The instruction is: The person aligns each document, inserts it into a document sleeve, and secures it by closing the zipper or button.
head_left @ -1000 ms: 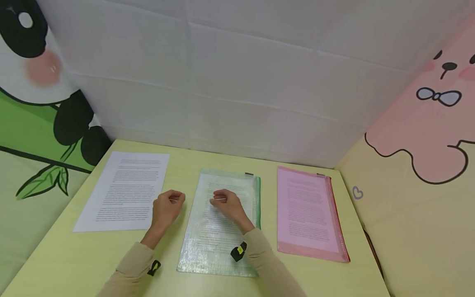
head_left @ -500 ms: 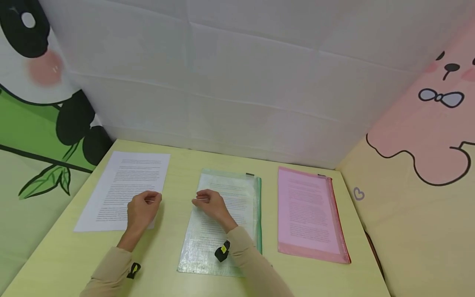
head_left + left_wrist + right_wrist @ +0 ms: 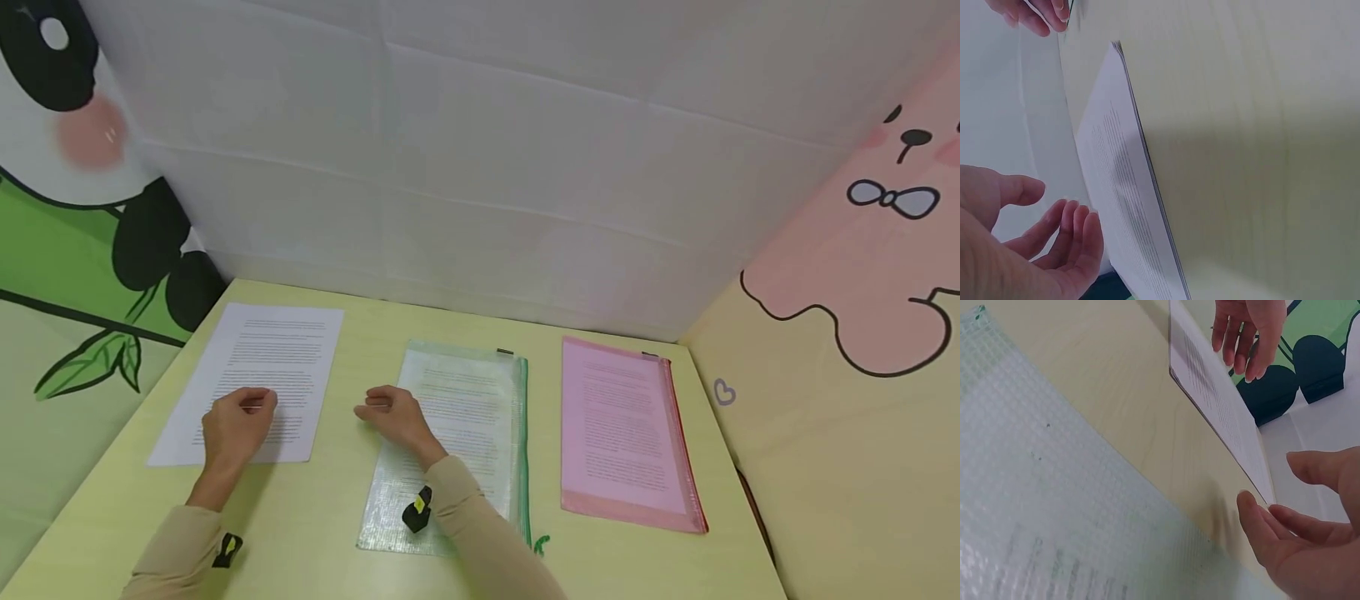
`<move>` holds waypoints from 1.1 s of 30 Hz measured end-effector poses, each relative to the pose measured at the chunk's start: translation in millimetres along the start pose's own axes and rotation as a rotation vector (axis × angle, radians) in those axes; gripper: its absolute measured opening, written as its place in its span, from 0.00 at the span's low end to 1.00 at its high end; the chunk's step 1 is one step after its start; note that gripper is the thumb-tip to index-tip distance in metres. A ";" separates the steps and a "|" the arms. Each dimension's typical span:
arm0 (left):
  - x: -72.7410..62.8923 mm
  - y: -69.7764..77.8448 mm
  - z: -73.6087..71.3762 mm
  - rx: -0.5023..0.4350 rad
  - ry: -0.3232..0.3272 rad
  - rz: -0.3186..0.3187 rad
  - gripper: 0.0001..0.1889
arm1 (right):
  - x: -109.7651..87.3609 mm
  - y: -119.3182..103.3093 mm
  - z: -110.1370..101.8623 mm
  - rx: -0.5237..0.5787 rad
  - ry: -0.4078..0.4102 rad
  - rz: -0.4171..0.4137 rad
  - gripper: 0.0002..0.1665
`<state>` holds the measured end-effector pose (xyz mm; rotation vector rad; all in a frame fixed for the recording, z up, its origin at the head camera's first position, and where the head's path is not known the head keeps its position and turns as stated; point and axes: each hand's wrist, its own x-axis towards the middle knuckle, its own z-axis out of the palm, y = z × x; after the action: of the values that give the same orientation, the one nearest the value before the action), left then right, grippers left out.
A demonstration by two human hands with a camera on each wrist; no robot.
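Note:
My left hand [image 3: 234, 429] hovers above a stack of printed paper [image 3: 288, 354] at the left of the table. Its fingers are loosely bent, with a gap between thumb and fingertips in the left wrist view, and nothing is in it. My right hand [image 3: 401, 423] is over the left edge of a green-edged clear mesh zip folder [image 3: 468, 392], which has printed sheets inside. In the right wrist view, thumb and fingers of the right hand [image 3: 1310, 534] stand apart with nothing between them. The stack's slightly layered edge [image 3: 1147, 156] shows in the left wrist view.
To the right lies a pink mesh zip folder [image 3: 618, 433] with a printed sheet inside and a red zip edge. A green zip pull [image 3: 541, 545] sticks out at the green folder's lower right corner. A white sheet wall [image 3: 450, 167] rises behind the table [image 3: 360, 333].
Both hands have moved left. My left hand has gone from the stack's right edge to over its lower part, and my right from the green folder's middle to its left edge.

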<state>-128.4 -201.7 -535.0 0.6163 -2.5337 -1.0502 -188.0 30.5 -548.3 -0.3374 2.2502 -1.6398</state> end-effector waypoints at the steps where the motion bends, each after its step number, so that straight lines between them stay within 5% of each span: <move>1: 1.5 -3.5 -2.6 0.005 0.008 -0.008 0.16 | 0.4 -0.9 3.3 0.005 -0.002 0.005 0.26; 18: 25.5 -54.8 -39.0 0.052 0.051 -0.128 0.21 | 3.6 -13.5 41.5 0.002 -0.083 0.056 0.32; 26: 31.4 -68.1 -45.2 0.047 -0.027 -0.239 0.27 | 6.3 -17.8 54.5 0.081 -0.083 0.114 0.36; 33: 35.2 -79.1 -53.4 0.057 -0.050 -0.265 0.30 | 5.1 -23.6 63.7 0.094 -0.060 0.144 0.35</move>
<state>-113.5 -300.9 -551.7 0.9754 -2.5824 -1.0935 -167.3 -34.2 -544.3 -0.1939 2.0940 -1.6321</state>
